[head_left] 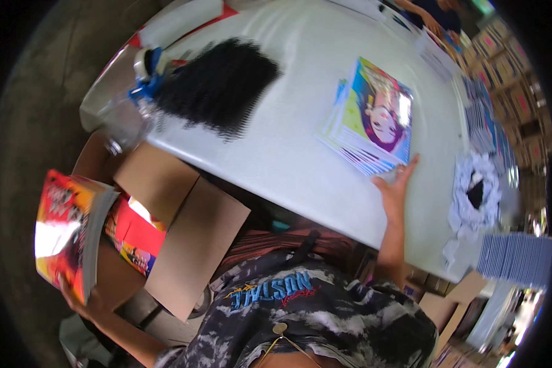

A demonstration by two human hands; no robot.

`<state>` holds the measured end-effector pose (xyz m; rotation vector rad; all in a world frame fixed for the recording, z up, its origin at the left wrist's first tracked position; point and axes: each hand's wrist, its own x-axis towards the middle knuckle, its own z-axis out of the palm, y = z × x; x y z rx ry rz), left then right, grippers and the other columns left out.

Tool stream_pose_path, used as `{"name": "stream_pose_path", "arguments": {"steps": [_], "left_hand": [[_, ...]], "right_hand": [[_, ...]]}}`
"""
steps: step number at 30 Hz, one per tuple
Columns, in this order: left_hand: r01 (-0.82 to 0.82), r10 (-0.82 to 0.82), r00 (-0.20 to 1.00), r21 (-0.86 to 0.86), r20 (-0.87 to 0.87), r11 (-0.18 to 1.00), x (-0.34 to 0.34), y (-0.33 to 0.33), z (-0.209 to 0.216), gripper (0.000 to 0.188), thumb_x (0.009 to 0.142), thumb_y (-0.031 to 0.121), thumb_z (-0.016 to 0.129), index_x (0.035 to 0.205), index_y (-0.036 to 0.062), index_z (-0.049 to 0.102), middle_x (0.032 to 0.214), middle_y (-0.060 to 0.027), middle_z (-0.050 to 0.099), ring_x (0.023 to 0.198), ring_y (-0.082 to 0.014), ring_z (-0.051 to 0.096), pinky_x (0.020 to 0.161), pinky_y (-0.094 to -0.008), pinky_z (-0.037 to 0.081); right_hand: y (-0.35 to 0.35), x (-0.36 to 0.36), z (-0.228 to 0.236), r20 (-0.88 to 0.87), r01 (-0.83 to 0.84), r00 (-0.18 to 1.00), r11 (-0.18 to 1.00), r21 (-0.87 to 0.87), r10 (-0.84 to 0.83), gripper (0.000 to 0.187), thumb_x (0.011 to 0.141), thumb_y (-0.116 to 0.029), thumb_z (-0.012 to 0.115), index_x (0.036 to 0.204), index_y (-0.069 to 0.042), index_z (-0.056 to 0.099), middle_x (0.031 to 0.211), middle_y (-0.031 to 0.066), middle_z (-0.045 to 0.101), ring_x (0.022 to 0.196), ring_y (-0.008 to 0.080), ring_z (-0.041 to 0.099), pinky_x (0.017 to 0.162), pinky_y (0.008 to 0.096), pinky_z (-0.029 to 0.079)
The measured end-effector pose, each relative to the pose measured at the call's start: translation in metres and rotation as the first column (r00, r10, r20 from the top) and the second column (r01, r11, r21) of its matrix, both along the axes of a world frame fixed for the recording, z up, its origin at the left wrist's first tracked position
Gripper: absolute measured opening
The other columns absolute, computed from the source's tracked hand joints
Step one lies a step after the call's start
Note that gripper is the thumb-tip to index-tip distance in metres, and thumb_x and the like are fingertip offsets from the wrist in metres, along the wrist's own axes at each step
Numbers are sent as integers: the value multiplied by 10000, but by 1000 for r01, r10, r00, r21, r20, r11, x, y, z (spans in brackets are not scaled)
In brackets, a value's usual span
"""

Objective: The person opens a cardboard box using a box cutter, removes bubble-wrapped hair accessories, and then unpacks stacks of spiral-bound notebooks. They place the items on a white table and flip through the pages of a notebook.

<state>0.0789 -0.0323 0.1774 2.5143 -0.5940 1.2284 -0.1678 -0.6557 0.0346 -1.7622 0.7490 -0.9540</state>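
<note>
1. The left hand grasps the near end of a thick red-and-yellow bundle of booklets, glossy cover facing left, tilted up at the left of the scene.
2. Just right of that bundle stands an open cardboard box, its flaps spread out; more red, brightly printed booklets lie inside it.
3. The right hand is unclenched, thumb and fingers spread, at the near right corner of a fanned stack of booklets; whether it touches the stack I cannot tell.
4. That stack lies on the right half of the white table, its top cover showing a drawn figure with purple hair.
5. At the table's left end is a blue tape dispenser, beside a blurred black shape that I cannot identify.
6. On the right, a crumpled whitish plastic bag lies beyond a neat bluish stack.
7. A co-worker is at the far right, arms by the table.
</note>
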Motion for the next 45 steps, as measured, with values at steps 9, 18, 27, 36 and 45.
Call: {"name": "stream_pose_path", "arguments": {"steps": [9, 18, 27, 36, 45], "left_hand": [[378, -943, 282, -924, 176, -59, 52, -289, 77, 564, 732, 255, 710, 1178, -25, 508, 1156, -163, 556, 1074, -271, 537, 907, -409, 437], [29, -716, -568, -879, -406, 475, 23, -565, 41, 416, 776, 356, 651, 1094, 101, 570, 1016, -48, 631, 887, -143, 614, 757, -309, 499], [92, -590, -627, -801, -509, 592, 70, -597, 25, 453, 773, 360, 658, 1136, 111, 552, 1049, -37, 637, 926, -145, 625, 822, -319, 507], [499, -561, 403, -340, -723, 797, 146, -540, 35, 642, 737, 584, 577, 1111, 64, 616, 1071, -191, 603, 1017, -289, 562, 867, -374, 432], [-77, 0, 864, -134, -503, 988, 248, -315, 10, 562, 757, 398, 625, 1197, 60, 535, 1114, -197, 593, 1005, -335, 580, 871, -397, 445]], "right_hand": [[11, 26, -4, -363, 176, 905, 973, -150, -220, 1273, 553, -262, 845, 1395, 28, -64, 1359, 253, 349, 1272, 339, 345, 1084, 458, 123], [15, 45, 18, -479, 106, 863, 984, -140, -161, 1226, 616, -299, 809, 1401, -18, -90, 1319, 130, 463, 1254, 269, 404, 1079, 519, 4], [-22, 90, 9, -452, 112, 869, 969, -218, -202, 1281, 537, -360, 836, 1408, -8, -35, 1475, 189, 141, 1361, 283, 191, 1063, 575, -10], [-6, 118, 3, -85, 323, 921, 866, -383, -381, 1363, 529, -309, 871, 1378, 50, -134, 1456, 287, -12, 1363, 390, 16, 1106, 456, 21], [52, 133, 113, 262, 180, 965, 685, -706, 16, 640, 783, -147, 675, 1301, 25, 342, 1343, 162, 395, 1279, 304, 319, 1077, 414, 198]]}}
